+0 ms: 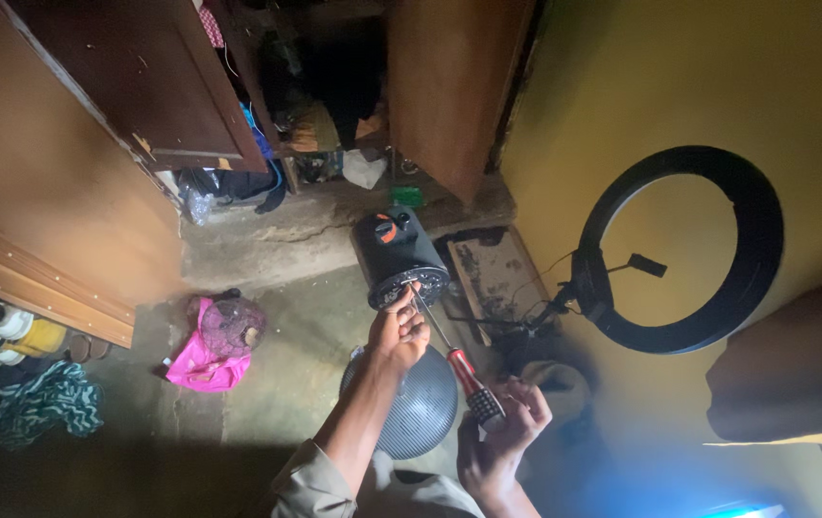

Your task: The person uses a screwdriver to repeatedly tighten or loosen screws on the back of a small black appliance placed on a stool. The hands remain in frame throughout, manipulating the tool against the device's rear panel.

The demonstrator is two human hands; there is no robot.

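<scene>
1. Head view: I see a small dark speaker (398,257) standing on the concrete floor (277,355) in front of an open wooden cupboard (190,86), its grille end facing me.
2. A screwdriver (449,360) with a red and black handle runs from the lower right up to the speaker's grille end; whether the tip sits in a screw I cannot tell.
3. My right hand (507,432) is clenched around the handle, wrist low and near my body.
4. My left hand (399,331) is extended forward on a straight forearm, fingers pinched on the shaft near the tip, touching the speaker's rim.
5. For good work, I judge the shaft should stay in line with the screw, the left fingers steadying the tip while the right hand turns with firm pressure.
6. A round dark mesh cover (421,408) lies below the hands; a pink cloth (202,360) lies to the left, a ring light (684,249) to the right.
</scene>
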